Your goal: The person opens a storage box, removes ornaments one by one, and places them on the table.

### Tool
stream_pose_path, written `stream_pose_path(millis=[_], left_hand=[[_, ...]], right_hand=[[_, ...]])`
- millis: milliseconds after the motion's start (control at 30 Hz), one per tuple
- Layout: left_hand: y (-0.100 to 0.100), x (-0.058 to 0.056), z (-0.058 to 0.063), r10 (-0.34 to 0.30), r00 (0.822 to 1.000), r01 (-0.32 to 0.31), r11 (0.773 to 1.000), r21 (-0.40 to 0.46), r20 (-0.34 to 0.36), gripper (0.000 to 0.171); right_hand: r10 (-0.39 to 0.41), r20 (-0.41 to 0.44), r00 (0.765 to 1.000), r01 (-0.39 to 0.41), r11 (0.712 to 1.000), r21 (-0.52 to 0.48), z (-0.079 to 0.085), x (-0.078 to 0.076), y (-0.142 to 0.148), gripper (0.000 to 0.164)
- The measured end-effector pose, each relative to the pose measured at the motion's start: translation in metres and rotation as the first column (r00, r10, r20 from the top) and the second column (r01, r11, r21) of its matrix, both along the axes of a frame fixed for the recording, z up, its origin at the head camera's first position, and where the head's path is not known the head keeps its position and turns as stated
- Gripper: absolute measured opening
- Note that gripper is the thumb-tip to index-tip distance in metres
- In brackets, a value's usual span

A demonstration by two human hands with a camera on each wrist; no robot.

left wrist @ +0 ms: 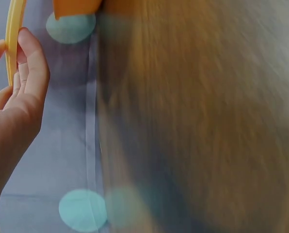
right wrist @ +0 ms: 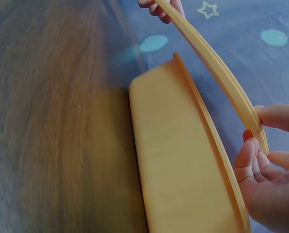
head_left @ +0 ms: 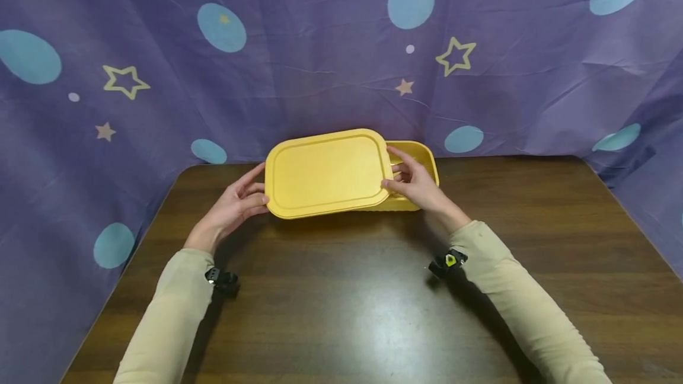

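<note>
Sleeves (head_left: 165, 319), two and pale, reach in from the near side, each with one black device (head_left: 447, 262) at the wrist. Beneath lies one brown table (head_left: 320, 313). One yellow lid (head_left: 328, 173) is held up at its two ends: the left hand (head_left: 232, 209) pinches the left end, the right hand (head_left: 418, 185) the right. Tilted, it hides the left part of one yellow box (right wrist: 178, 150); the right wrist view shows a gap between them. The box stands at the table's far edge. Behind hangs one purple curtain (head_left: 320, 46) with two outlined stars (head_left: 456, 45).
</note>
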State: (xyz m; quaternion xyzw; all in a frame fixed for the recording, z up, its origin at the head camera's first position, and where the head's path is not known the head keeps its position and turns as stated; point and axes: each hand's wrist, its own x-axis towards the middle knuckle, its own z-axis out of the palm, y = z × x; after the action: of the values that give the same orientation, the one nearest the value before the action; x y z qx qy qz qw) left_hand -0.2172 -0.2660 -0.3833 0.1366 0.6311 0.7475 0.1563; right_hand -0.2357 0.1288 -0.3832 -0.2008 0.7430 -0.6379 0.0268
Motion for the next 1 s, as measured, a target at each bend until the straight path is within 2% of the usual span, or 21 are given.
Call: stream_pose_path(millis=[167, 333, 467, 600, 767, 1000], left_hand=[[-0.015, 0.006, 0.000, -0.019, 1.000, 0.019, 0.999, 0.033, -0.005, 0.080], [-0.031, 0.012, 0.002, 0.003, 1.000, -0.002, 1.000, 0.027, -0.011, 0.079], [-0.045, 0.018, 0.004, 0.021, 1.000, -0.021, 1.000, 0.008, -0.014, 0.078], [-0.059, 0.023, 0.004, 0.041, 0.999, -0.040, 0.999, 0.034, -0.026, 0.077], [-0.074, 0.030, 0.006, 0.076, 0.996, -0.073, 0.995, 0.063, -0.039, 0.074], [-0.097, 0.040, 0.007, 0.109, 0.993, -0.106, 0.993, 0.052, -0.054, 0.073]], right_hand=[[0.000, -0.028, 1.000, 0.002, 0.998, 0.058, 0.000, 0.000, -0.015, 0.075], [-0.003, -0.059, 0.998, 0.008, 0.996, 0.085, 0.001, 0.003, -0.033, 0.075], [-0.013, -0.113, 0.993, 0.030, 0.988, 0.149, 0.003, 0.005, -0.049, 0.075], [-0.014, -0.139, 0.990, 0.043, 0.976, 0.213, 0.007, 0.008, -0.065, 0.076], [-0.001, -0.129, 0.992, 0.027, 0.979, 0.202, 0.009, 0.011, -0.083, 0.078], [0.008, -0.138, 0.990, 0.017, 0.983, 0.182, 0.008, 0.018, -0.108, 0.079]])
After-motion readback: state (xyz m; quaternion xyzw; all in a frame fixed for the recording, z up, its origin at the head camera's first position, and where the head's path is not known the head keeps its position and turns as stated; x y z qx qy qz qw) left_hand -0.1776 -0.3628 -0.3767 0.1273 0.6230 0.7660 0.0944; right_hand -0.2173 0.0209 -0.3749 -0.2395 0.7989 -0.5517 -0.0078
